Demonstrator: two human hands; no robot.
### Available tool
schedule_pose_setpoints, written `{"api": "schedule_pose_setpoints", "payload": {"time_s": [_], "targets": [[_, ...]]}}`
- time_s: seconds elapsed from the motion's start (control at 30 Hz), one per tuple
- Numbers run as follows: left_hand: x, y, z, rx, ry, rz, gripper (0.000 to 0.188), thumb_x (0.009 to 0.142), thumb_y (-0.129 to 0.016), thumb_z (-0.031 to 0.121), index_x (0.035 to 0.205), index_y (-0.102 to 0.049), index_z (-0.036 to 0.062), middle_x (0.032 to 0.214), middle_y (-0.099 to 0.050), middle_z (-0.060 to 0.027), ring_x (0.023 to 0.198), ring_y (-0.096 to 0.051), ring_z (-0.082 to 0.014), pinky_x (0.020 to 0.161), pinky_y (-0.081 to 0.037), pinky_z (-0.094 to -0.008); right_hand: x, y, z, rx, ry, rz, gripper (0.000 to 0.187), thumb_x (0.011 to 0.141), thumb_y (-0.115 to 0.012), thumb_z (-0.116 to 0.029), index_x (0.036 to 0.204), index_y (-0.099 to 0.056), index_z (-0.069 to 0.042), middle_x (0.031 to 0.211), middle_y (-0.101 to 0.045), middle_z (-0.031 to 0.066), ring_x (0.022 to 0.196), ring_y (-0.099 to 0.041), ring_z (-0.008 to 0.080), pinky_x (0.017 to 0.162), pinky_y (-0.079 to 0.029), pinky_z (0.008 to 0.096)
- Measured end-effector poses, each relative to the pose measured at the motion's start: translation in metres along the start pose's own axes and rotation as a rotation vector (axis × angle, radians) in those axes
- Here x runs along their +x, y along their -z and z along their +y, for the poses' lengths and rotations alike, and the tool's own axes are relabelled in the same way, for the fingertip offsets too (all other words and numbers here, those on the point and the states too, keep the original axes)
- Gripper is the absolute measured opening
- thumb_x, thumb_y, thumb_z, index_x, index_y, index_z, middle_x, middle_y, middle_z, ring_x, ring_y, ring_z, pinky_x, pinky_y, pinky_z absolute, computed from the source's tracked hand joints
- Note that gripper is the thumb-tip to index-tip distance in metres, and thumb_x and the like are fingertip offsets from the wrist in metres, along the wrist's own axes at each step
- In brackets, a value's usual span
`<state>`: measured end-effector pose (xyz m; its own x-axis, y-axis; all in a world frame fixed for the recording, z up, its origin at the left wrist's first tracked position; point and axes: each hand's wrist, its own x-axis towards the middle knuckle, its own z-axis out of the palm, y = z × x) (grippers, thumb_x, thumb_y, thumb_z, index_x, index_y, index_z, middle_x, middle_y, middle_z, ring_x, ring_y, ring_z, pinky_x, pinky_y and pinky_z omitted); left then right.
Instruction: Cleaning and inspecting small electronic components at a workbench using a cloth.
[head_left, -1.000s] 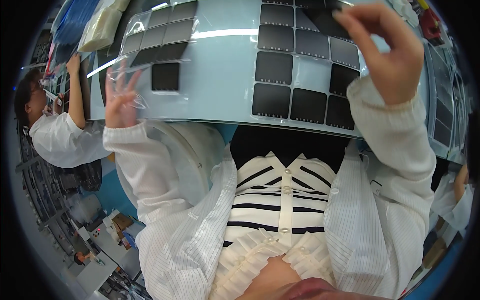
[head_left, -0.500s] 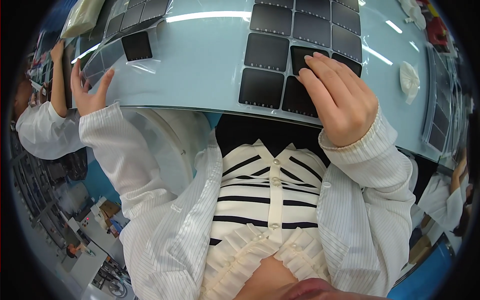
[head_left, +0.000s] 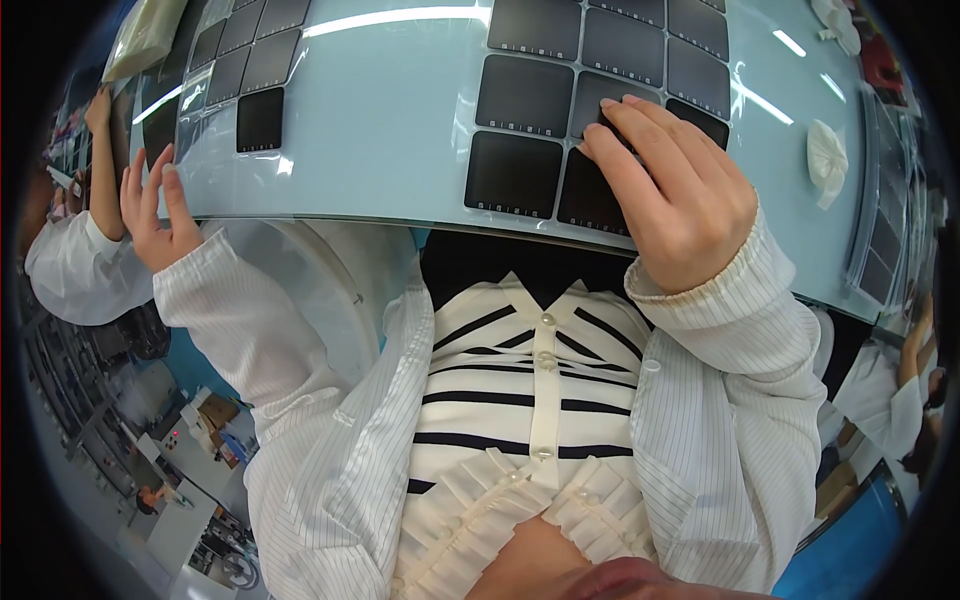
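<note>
We see a thin, dark grey, roughly square panel (head_left: 590, 97) with rounded corners, lying seemingly flat on the pale blue tabletop (head_left: 390, 120), its right and near parts hidden. It sits in the middle column of a block of similar panels (head_left: 512, 174), second from the near edge. We also see a blacker, fully visible panel (head_left: 260, 120) at the near end of the left-hand group, pale marks along its near edge.
</note>
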<state>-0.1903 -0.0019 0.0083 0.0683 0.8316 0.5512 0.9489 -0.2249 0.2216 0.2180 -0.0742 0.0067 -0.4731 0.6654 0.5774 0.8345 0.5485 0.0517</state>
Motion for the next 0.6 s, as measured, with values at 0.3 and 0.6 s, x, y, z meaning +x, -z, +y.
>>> {"api": "schedule_pose_setpoints", "payload": {"time_s": [0.3, 0.6], "targets": [[0.01, 0.013, 0.062, -0.241, -0.043, 0.155, 0.019, 0.09, -0.057, 0.012, 0.098, -0.069, 0.0014, 0.118, -0.06, -0.0142, 0.12, -0.048, -0.0288, 0.1, -0.037, -0.0411, -0.004, -0.002, 0.004, 0.002, 0.02, -0.011, 0.013, 0.068, -0.071, -0.005, 0.079, -0.068, -0.001, 0.082, -0.068, 0.012, 0.079, -0.068, 0.0246, 0.066, -0.056, 0.03], [0.017, -0.012, 0.133, -0.476, -0.461, 0.032, 0.014, 0.084, -0.059, 0.005, 0.091, -0.071, 0.0028, 0.111, -0.062, -0.019, 0.115, -0.052, -0.0342, 0.099, -0.039, -0.0408, -0.008, -0.001, 0.002, 0.011, -0.022, -0.023, 0.011, 0.071, -0.069, -0.002, 0.082, -0.067, 0.0, 0.084, -0.069, 0.0119, 0.082, -0.068, 0.0251, 0.068, -0.057, 0.0312]]}}
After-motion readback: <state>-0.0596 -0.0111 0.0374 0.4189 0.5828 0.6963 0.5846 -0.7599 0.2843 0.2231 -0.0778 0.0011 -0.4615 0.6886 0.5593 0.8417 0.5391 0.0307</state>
